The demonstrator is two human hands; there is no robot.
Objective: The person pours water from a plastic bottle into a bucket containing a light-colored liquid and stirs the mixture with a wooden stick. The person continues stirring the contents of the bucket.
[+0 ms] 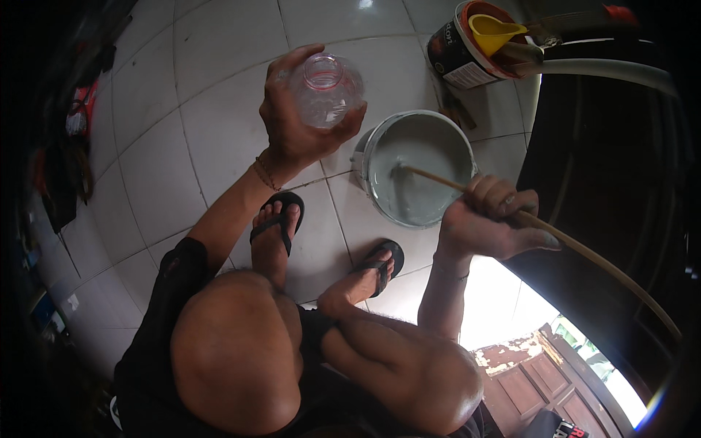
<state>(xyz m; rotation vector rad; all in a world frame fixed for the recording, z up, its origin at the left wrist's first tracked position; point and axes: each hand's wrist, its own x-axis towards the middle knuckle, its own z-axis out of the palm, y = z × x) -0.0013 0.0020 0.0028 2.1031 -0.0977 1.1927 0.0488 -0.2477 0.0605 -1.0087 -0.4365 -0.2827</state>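
My left hand [296,120] is wrapped round a clear plastic bottle [328,102] with an uncapped, pinkish neck, held above the floor left of a bucket. Closed round a long thin wooden stick [599,261] is my right hand [488,217], at the bucket's right rim. The stick's lower end reaches into the grey paint-like liquid [423,164] inside the white bucket [371,139]. Its other end runs out toward the lower right. What the bottle holds, if anything, I cannot make out.
A dark tub [456,55] with a yellow funnel [491,33] and tools stands at the far right. Black furniture [584,146] rises along the right side. Assorted items [73,146] line the left edge. A worn brown door [533,372] is at lower right. My sandalled feet are near the bucket.
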